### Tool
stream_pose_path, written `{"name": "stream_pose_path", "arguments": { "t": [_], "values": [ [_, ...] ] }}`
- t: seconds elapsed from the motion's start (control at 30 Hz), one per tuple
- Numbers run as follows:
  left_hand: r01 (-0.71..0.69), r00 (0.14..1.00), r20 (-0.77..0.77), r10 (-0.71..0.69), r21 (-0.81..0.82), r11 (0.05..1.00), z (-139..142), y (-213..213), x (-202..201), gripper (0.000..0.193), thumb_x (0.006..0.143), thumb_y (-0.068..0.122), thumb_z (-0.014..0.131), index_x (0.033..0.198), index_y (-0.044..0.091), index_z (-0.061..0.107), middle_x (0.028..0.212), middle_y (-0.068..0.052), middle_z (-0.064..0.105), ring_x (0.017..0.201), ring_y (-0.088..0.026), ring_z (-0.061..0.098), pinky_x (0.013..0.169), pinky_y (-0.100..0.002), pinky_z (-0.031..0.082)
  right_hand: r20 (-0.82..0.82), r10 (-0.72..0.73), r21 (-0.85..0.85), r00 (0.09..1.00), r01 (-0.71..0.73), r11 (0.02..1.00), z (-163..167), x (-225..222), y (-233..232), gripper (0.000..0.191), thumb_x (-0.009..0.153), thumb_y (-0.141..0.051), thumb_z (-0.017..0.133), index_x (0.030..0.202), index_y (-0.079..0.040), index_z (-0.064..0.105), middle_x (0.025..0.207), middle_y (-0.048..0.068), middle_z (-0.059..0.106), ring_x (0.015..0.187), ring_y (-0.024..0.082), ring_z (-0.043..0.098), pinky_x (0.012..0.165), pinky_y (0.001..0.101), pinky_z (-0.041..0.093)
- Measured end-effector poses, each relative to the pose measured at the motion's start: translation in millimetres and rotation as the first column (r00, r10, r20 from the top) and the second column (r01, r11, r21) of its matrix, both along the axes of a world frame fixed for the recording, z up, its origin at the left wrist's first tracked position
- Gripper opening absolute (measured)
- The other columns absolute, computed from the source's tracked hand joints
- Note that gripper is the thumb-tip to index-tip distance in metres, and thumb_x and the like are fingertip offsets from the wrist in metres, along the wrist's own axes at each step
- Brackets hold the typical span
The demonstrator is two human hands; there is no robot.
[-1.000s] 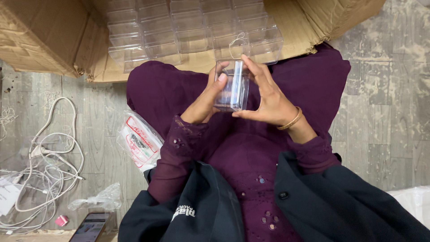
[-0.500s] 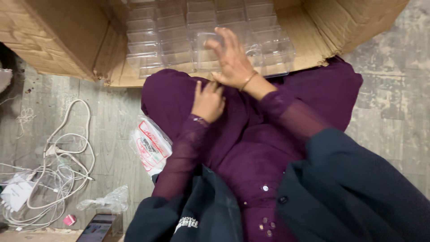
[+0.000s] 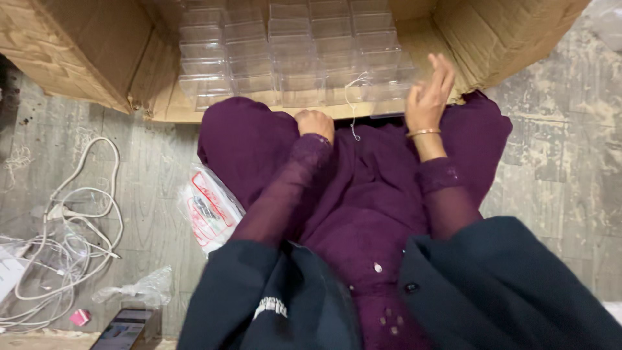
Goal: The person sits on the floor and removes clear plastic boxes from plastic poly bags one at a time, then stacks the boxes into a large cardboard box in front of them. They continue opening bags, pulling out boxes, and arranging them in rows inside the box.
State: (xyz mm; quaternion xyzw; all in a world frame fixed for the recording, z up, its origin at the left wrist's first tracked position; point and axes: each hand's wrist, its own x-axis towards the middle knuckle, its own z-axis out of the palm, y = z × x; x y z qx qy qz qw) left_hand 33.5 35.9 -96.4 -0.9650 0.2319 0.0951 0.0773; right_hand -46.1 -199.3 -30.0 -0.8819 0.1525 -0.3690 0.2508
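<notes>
Grey worn floor [image 3: 557, 168], open cardboard box [image 3: 84, 45] packed with clear plastic cases [image 3: 291, 58]; right hand [image 3: 427, 97] released, fingers spread, empty at box edge, left hand [image 3: 314, 122] clenched on lap, probably between cases.

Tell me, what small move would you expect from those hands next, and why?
Probably the right hand lowers onto one of the clear plastic boxes in the cardboard carton to pick it up. That hand hangs open and empty at the front row of boxes, fingers spread, while the left hand rests closed on the purple lap, also holding nothing visible.
</notes>
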Motion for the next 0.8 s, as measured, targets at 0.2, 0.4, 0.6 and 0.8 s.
{"name": "stream_pose_path", "arguments": {
  "t": [0.2, 0.4, 0.6, 0.8],
  "values": [
    [0.022, 0.993, 0.11, -0.038, 0.148, 0.989, 21, -1, -3, 0.03, 0.098, 0.027, 0.054, 0.114, 0.015, 0.077, 0.108, -0.004, 0.074, 0.101, -0.03, 0.068, 0.076, -0.049, 0.05, -0.12, 0.231, 0.263, 0.966, -0.193, 0.945, -14, -20, -30, 0.043, 0.107, -0.007, 0.055, 0.149, -0.015, 0.059, 0.145, 0.012, 0.068, 0.131, 0.027, 0.069, 0.112, 0.0407, 0.056],
    [0.021, 0.998, -0.059, -0.012, 0.156, 0.988, 28, -4, 7, 0.033, 0.101, 0.026, 0.052, 0.124, 0.017, 0.073, 0.121, -0.003, 0.072, 0.113, -0.031, 0.067, 0.089, -0.058, 0.05, -0.181, 0.21, 0.451, 0.961, -0.109, 0.886, -2, -13, 15, 0.059, 0.1, -0.04, 0.067, 0.15, -0.014, 0.05, 0.144, 0.015, 0.053, 0.122, 0.029, 0.064, 0.102, 0.0392, 0.055],
    [-0.021, 0.987, -0.155, 0.035, 0.093, 0.995, 31, -8, 14, 0.034, 0.101, 0.027, 0.051, 0.127, 0.017, 0.071, 0.127, -0.004, 0.069, 0.119, -0.028, 0.065, 0.092, -0.059, 0.049, -0.122, 0.283, 0.596, 0.951, -0.158, 0.787, -1, -3, 6, 0.082, 0.107, -0.068, 0.044, 0.156, -0.003, 0.041, 0.157, 0.021, 0.045, 0.143, 0.034, 0.044, 0.119, 0.0427, 0.034],
    [0.036, 0.987, -0.152, -0.052, -0.105, 0.994, 52, 15, 20, 0.03, 0.097, 0.02, 0.058, 0.12, 0.013, 0.075, 0.124, -0.01, 0.072, 0.116, -0.03, 0.067, 0.092, -0.044, 0.055, -0.052, 0.305, 0.749, 0.951, -0.165, 0.642, -3, 2, -1, 0.078, 0.104, -0.066, 0.04, 0.147, -0.002, 0.052, 0.146, 0.016, 0.059, 0.138, 0.026, 0.056, 0.118, 0.0367, 0.042]
  ]
}}
